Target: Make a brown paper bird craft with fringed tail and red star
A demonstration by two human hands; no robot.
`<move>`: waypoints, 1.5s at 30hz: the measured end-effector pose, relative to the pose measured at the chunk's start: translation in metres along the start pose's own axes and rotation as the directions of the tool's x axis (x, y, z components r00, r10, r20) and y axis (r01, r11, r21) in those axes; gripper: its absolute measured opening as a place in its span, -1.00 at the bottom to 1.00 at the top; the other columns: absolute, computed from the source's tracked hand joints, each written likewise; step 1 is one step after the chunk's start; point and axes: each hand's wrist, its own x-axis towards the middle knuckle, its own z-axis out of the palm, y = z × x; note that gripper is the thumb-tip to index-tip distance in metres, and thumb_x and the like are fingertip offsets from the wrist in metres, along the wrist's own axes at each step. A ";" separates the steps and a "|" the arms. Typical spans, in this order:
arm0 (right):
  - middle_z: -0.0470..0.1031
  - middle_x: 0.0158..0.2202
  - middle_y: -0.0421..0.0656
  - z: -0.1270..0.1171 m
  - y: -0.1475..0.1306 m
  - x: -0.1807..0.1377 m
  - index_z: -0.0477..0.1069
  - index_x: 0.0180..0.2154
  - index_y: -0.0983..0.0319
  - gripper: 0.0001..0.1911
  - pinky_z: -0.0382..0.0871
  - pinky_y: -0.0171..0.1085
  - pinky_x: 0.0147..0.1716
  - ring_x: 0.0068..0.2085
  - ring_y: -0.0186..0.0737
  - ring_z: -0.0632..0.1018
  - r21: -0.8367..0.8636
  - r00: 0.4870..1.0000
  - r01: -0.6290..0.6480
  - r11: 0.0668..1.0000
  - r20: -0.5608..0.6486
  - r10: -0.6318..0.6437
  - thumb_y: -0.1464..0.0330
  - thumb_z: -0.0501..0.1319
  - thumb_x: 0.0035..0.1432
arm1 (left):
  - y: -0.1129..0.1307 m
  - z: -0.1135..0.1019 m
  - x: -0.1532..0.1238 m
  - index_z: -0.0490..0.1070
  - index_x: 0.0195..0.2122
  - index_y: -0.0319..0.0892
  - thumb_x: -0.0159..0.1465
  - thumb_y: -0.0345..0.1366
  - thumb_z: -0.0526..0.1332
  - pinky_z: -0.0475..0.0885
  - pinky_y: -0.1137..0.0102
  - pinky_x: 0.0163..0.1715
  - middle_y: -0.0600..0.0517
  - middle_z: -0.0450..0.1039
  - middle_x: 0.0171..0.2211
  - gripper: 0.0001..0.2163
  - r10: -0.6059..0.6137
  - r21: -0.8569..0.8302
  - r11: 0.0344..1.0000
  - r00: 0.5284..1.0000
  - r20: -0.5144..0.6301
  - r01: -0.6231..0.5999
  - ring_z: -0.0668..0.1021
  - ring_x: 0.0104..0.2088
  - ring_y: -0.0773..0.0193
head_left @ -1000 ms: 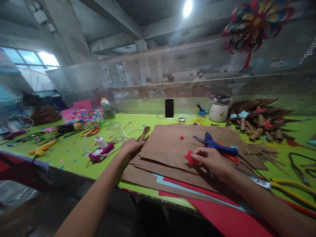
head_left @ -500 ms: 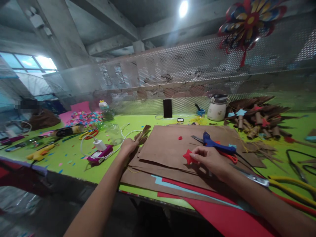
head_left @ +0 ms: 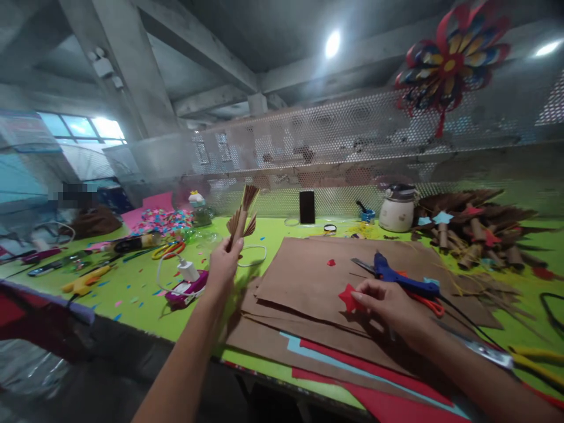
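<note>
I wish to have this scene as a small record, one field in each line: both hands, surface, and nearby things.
Left hand: holds pleated brown paper piece above table
Right hand: pinches red star over brown sheets
Surface: green table
Beside right hand: blue glue gun
Beyond left wrist: purple block with white plug

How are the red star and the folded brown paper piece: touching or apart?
Apart. The head view shows the red star in the right hand and the folded brown paper piece in the left hand, with brown sheets showing between.
</note>
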 end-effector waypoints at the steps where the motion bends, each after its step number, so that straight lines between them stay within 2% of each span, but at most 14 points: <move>1: 0.45 -0.56 -0.19 0.000 0.000 0.000 0.37 -0.52 0.26 -0.65 0.21 -0.34 -0.49 -0.50 -0.30 0.41 0.022 1.000 0.002 1.000 0.003 -0.002 0.08 0.25 -0.07 | 0.011 0.003 -0.005 0.39 -0.22 -0.28 0.01 -0.04 0.19 0.33 0.43 -0.46 0.02 0.39 -0.41 -0.58 0.023 -0.046 0.999 1.000 0.020 -0.022 0.42 -0.43 0.30; 4: 0.40 -0.57 -0.21 -0.003 -0.001 0.000 0.38 -0.49 0.27 -0.65 0.20 -0.32 -0.48 -0.50 -0.30 0.39 0.094 1.000 0.022 0.995 -0.006 -0.021 0.09 0.25 -0.05 | 0.044 0.013 -0.025 0.36 -0.24 -0.23 0.07 -0.04 0.17 0.38 0.44 -0.41 0.02 0.40 -0.38 -0.64 0.095 -0.170 0.982 0.991 0.092 -0.078 0.45 -0.34 0.28; 6: 0.38 -0.55 -0.21 -0.006 -0.004 0.000 0.39 -0.47 0.28 -0.67 0.18 -0.31 -0.46 -0.49 -0.31 0.36 0.127 0.997 0.075 0.989 -0.009 -0.075 0.12 0.24 -0.01 | 0.061 0.020 -0.040 0.33 -0.21 -0.21 0.12 -0.12 0.19 0.37 0.43 -0.37 0.01 0.43 -0.35 -0.70 0.137 -0.336 0.940 0.967 0.215 -0.059 0.47 -0.31 0.27; 10: 0.35 -0.53 -0.21 -0.014 -0.014 -0.001 0.40 -0.46 0.28 -0.72 0.18 -0.29 -0.40 -0.46 -0.32 0.33 0.170 0.981 0.195 0.966 -0.034 -0.192 0.18 0.23 0.05 | 0.082 0.040 -0.064 0.24 -0.14 -0.16 0.15 -0.23 0.21 0.35 0.40 -0.31 -0.03 0.50 -0.28 -0.72 0.149 -0.508 0.858 0.912 0.382 0.073 0.51 -0.26 0.25; 13: 0.36 -0.53 -0.20 -0.018 -0.022 -0.002 0.41 -0.47 0.28 -0.76 0.20 -0.29 -0.39 -0.45 -0.32 0.34 0.259 0.968 0.252 0.932 -0.081 -0.239 0.21 0.26 0.03 | 0.090 0.056 -0.074 0.24 -0.13 -0.17 0.15 -0.25 0.22 0.33 0.41 -0.31 -0.06 0.50 -0.24 -0.71 0.128 -0.554 0.813 0.873 0.471 0.180 0.51 -0.19 0.21; 16: 0.38 -0.52 -0.21 -0.025 -0.029 -0.002 0.43 -0.46 0.25 -0.80 0.20 -0.33 -0.44 -0.47 -0.34 0.34 0.364 0.958 0.284 0.887 -0.135 -0.251 0.24 0.28 0.01 | 0.095 0.070 -0.081 0.29 -0.18 -0.18 0.19 -0.24 0.18 0.33 0.44 -0.32 -0.02 0.46 -0.30 -0.79 0.136 -0.568 0.790 0.839 0.527 0.228 0.48 -0.23 0.27; 20: 0.43 -0.48 -0.21 -0.034 -0.043 -0.006 0.44 -0.46 0.22 -0.85 0.27 -0.35 -0.43 -0.45 -0.34 0.41 0.502 0.952 0.300 0.811 -0.209 -0.222 0.28 0.33 -0.05 | 0.093 0.087 -0.087 0.29 -0.25 -0.18 0.21 -0.26 0.16 0.31 0.48 -0.41 0.06 0.39 -0.44 -0.86 0.155 -0.616 0.717 0.787 0.597 0.327 0.42 -0.44 0.40; 24: 0.43 -0.46 -0.23 -0.038 -0.052 -0.009 0.43 -0.47 0.19 -0.87 0.32 -0.34 -0.38 -0.43 -0.35 0.42 0.559 0.941 0.332 0.760 -0.252 -0.226 0.31 0.35 -0.09 | 0.080 0.102 -0.095 0.18 -0.16 -0.18 0.18 -0.29 0.19 0.29 0.49 -0.47 0.02 0.44 -0.44 -0.76 0.055 -0.578 0.650 0.728 0.683 0.493 0.46 -0.46 0.37; 28: 0.42 -0.45 -0.20 -0.033 -0.050 -0.008 0.43 -0.49 0.21 -0.85 0.32 -0.33 -0.38 -0.42 -0.33 0.42 0.496 0.949 0.306 0.812 -0.222 -0.222 0.28 0.34 -0.07 | 0.063 0.114 -0.107 0.15 -0.12 -0.17 0.19 -0.28 0.20 0.32 0.48 -0.44 -0.06 0.47 -0.36 -0.71 0.005 -0.508 0.627 0.649 0.761 0.591 0.51 -0.41 0.33; 33: 0.41 -0.48 -0.22 -0.022 -0.042 -0.001 0.45 -0.44 0.23 -0.85 0.28 -0.35 -0.38 -0.44 -0.36 0.38 0.412 0.955 0.292 0.863 -0.173 -0.240 0.28 0.30 -0.02 | 0.044 0.124 -0.122 0.18 -0.11 -0.11 0.18 -0.29 0.21 0.29 0.50 -0.47 0.06 0.40 -0.42 -0.72 0.010 -0.484 0.569 0.583 0.812 0.664 0.45 -0.48 0.41; 38: 0.44 -0.47 -0.20 -0.010 -0.034 0.006 0.44 -0.45 0.26 -0.80 0.30 -0.32 -0.35 -0.42 -0.34 0.41 0.352 0.970 0.223 0.909 -0.173 -0.171 0.24 0.30 -0.04 | 0.036 0.127 -0.132 0.22 -0.08 -0.08 0.13 -0.30 0.27 0.27 0.53 -0.48 0.10 0.36 -0.42 -0.65 -0.027 -0.415 0.537 0.507 0.861 0.734 0.40 -0.51 0.46; 41: 0.46 -0.47 -0.21 -0.005 -0.031 0.007 0.45 -0.45 0.25 -0.79 0.31 -0.33 -0.36 -0.43 -0.34 0.43 0.296 0.976 0.190 0.936 -0.164 -0.146 0.22 0.29 -0.02 | 0.036 0.128 -0.134 0.24 -0.06 -0.07 0.12 -0.29 0.27 0.26 0.55 -0.49 0.11 0.34 -0.42 -0.64 -0.051 -0.385 0.544 0.487 0.872 0.745 0.38 -0.52 0.48; 45: 0.44 -0.50 -0.22 -0.002 -0.034 0.003 0.45 -0.48 0.25 -0.79 0.29 -0.35 -0.41 -0.45 -0.35 0.42 0.230 0.974 0.162 0.960 -0.194 -0.118 0.22 0.29 -0.03 | 0.036 0.125 -0.132 0.22 -0.06 -0.08 0.12 -0.33 0.25 0.19 0.57 -0.58 0.12 0.33 -0.47 -0.64 -0.103 -0.355 0.549 0.483 0.870 0.757 0.36 -0.56 0.48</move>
